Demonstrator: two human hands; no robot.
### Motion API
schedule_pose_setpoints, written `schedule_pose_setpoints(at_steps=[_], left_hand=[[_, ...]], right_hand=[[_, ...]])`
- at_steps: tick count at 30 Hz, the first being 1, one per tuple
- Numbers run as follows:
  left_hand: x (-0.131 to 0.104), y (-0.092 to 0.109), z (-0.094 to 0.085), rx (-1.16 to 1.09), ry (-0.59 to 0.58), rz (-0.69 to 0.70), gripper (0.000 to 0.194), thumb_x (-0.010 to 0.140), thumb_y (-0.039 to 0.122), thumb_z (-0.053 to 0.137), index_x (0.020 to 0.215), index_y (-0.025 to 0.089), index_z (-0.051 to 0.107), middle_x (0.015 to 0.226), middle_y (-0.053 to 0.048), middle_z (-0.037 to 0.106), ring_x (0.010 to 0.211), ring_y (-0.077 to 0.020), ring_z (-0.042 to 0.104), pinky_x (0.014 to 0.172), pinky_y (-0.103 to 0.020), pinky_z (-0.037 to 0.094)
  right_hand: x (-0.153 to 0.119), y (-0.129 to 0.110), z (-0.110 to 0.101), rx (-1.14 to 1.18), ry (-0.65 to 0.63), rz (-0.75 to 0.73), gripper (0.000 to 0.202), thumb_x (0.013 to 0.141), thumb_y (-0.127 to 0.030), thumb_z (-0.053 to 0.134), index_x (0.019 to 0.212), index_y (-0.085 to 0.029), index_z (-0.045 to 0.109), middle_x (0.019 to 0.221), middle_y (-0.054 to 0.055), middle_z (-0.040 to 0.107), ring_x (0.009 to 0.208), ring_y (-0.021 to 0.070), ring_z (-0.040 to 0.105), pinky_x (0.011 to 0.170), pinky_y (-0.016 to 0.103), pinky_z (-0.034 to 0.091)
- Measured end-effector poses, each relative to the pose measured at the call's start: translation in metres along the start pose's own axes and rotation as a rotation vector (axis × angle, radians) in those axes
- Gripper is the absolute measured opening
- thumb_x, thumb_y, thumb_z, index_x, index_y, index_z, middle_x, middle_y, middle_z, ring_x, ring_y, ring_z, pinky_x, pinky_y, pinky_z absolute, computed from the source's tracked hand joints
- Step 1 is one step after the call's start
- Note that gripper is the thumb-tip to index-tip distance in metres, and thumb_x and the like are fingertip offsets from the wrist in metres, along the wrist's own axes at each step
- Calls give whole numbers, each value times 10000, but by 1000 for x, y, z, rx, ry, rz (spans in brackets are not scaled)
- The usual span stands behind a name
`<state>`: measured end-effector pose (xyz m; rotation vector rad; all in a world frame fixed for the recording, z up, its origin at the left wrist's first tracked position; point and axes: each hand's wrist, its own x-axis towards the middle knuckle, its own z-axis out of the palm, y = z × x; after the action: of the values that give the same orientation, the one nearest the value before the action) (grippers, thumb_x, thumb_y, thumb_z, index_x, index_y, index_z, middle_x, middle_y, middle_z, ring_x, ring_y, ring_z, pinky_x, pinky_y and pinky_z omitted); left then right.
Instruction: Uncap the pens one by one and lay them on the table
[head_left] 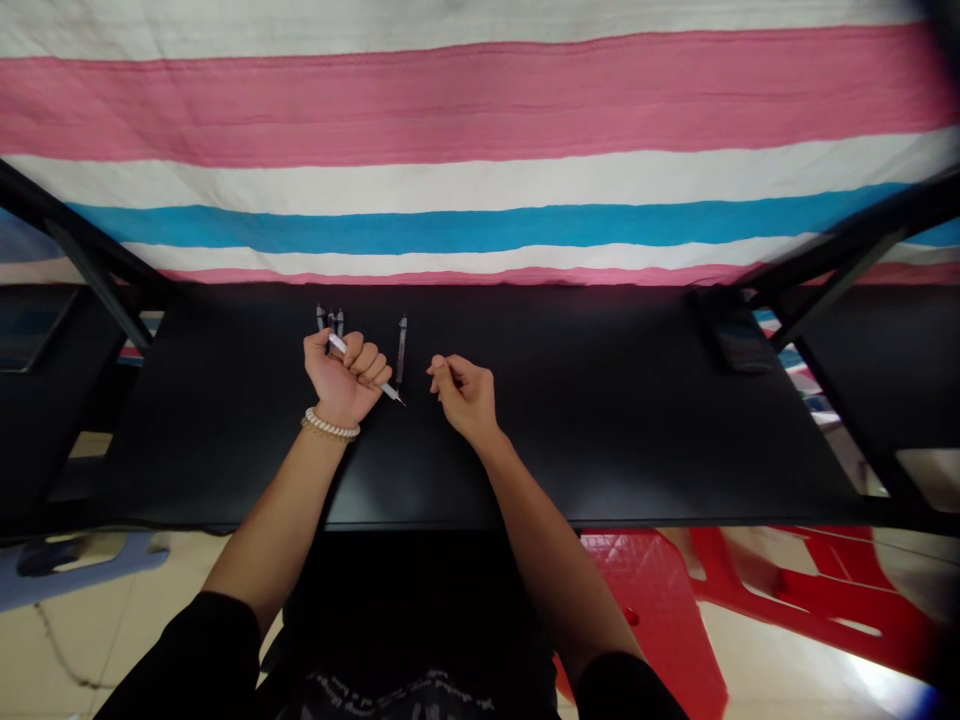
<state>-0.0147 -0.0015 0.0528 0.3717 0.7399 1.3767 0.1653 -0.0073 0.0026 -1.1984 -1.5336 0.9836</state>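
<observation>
My left hand [346, 378] is turned palm up, with its fingers curled around a white pen [390, 391]. The pen slants across the palm, and its thin pointed tip sticks out on the right, toward my other hand. To the right, apart from that tip, my right hand [466, 398] is closed with thumb and fingertips pinched together. Whatever lies in the pinch, if anything, is too small to make out. Between the hands a dark clear-barrelled pen [401, 350] lies on the black table [600, 420]. Several similar pens [321, 316] lie just beyond my left hand, partly covered by it.
A dark phone-like object [739, 332] rests near the table's right end. Black metal bars [97, 265] rise at both ends. A striped cloth [480, 190] hangs along the back edge. Red plastic stools [652, 600] stand below at the right, a bluish one [97, 568] at the left.
</observation>
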Motion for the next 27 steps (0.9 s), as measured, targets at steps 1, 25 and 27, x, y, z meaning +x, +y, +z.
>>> schedule_pose_setpoints(at_steps=[1, 25, 27], left_hand=[[-1, 0, 1, 1, -1, 3, 676, 956, 682, 405, 488, 219, 251, 471, 54, 158, 383, -78, 200, 376, -252, 243], [9, 5, -5, 166, 89, 209, 478, 874, 682, 592, 784, 245, 422, 598, 53, 434, 443, -75, 349, 423, -218, 303], [17, -3, -13, 323, 115, 312, 376, 815, 463, 747, 889, 268, 434, 765, 47, 560, 541, -76, 469, 502, -202, 381]], right_hand=[[0, 0, 0, -10, -4, 0, 530, 1011, -629, 473, 748, -208, 657, 601, 6, 612, 532, 136, 577, 512, 259, 429], [-2, -3, 2, -173, -76, -224, 289, 1029, -436, 521, 1125, -230, 700, 884, 47, 670, 736, 177, 599, 706, 321, 505], [-3, -6, 3, -264, -116, -322, 272, 1039, -384, 516, 1144, -221, 706, 913, 62, 668, 825, 205, 595, 790, 349, 509]])
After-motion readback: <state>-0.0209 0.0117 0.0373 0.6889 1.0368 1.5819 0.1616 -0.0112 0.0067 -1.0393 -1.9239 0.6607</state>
